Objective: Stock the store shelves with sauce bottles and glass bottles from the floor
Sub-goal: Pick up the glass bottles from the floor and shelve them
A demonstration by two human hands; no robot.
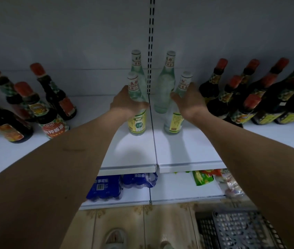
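Note:
Two clear glass bottles with yellow-green labels stand on the white shelf [128, 155], one in each hand. My left hand [126, 102] grips the shoulder of the left glass bottle [137, 123]. My right hand [190, 101] is wrapped around the upper body of the right glass bottle [174, 123]. Behind them, against the back panel, stand two more clear bottles, one to the left [137, 63] and one to the right [166, 87]. Both front bottles are upright and rest on the shelf.
Dark sauce bottles with red caps crowd the shelf at left [50, 121] and at right [246, 108]. A lower shelf holds blue drink packs [105, 187] and snack bags [202, 177]. A dark plastic crate [239, 230] sits on the tiled floor at lower right.

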